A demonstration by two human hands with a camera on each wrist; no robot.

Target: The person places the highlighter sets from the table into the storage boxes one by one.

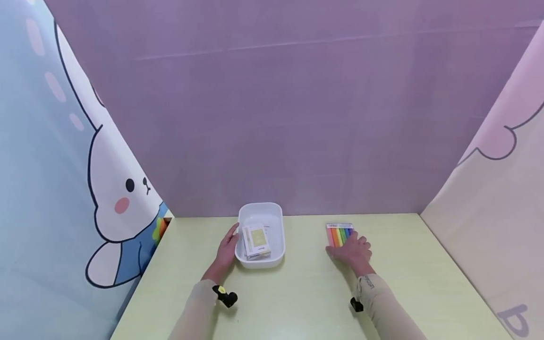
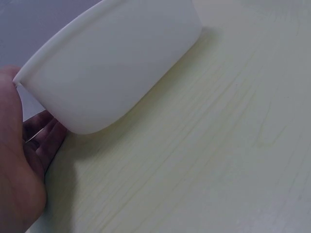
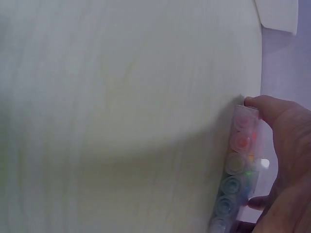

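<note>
A white plastic bin (image 1: pixel 260 265) stands left of the middle of the table. My left hand (image 1: pixel 227 248) holds its left side, with the thumb by the rim and the fingers against the wall in the left wrist view. Inside the bin lies a small stack of white boxes (image 1: pixel 257 241), the top one with a yellow-green panel. Farther right, my right hand (image 1: pixel 352 251) grips a clear flat pack of rainbow-coloured markers (image 1: pixel 339 233), thumb on its left edge and fingers across its right side. Round marker ends line the pack's near edge in the right wrist view.
The pale wood-grain table (image 1: pixel 297 293) ends at a purple backdrop (image 1: pixel 297 141). A printed rabbit curtain (image 1: pixel 123 212) borders the left side and a pink and cream curtain (image 1: pixel 488 212) the right. Bare tabletop lies between the bin and the marker pack.
</note>
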